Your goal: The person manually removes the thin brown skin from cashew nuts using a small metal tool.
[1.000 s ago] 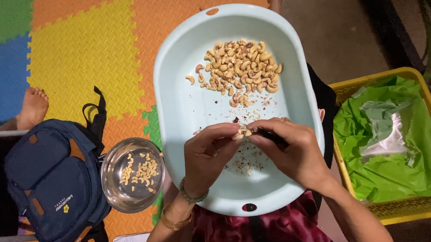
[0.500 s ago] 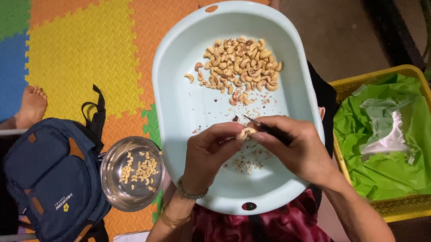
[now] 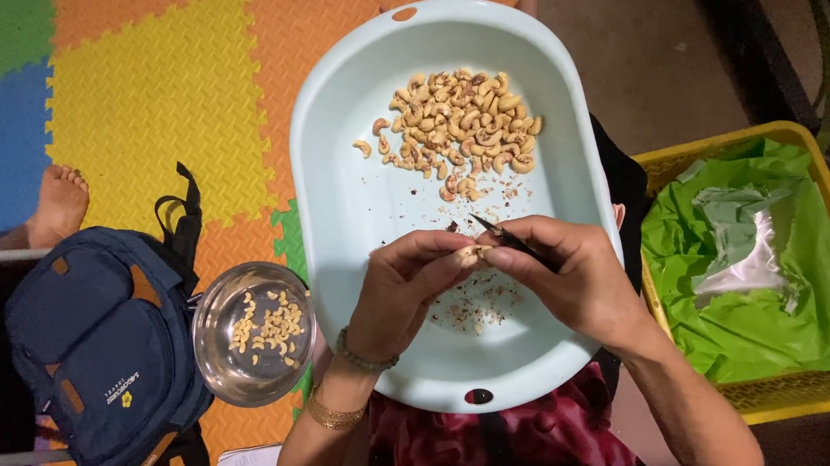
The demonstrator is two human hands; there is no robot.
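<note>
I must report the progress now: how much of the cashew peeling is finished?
Done: a thin layer of pale cashews in the steel bowl. In hand: the left hand pinches one cashew while the right hand holds a small dark blade by it. Left: the larger pile in the pale blue tub.

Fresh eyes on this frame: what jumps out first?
The pale blue tub at centre, with a cashew pile at its far end. Over its near half, the left hand pinches one cashew while the right hand holds a small dark blade to it. A steel bowl of kernels sits lower left.
</note>
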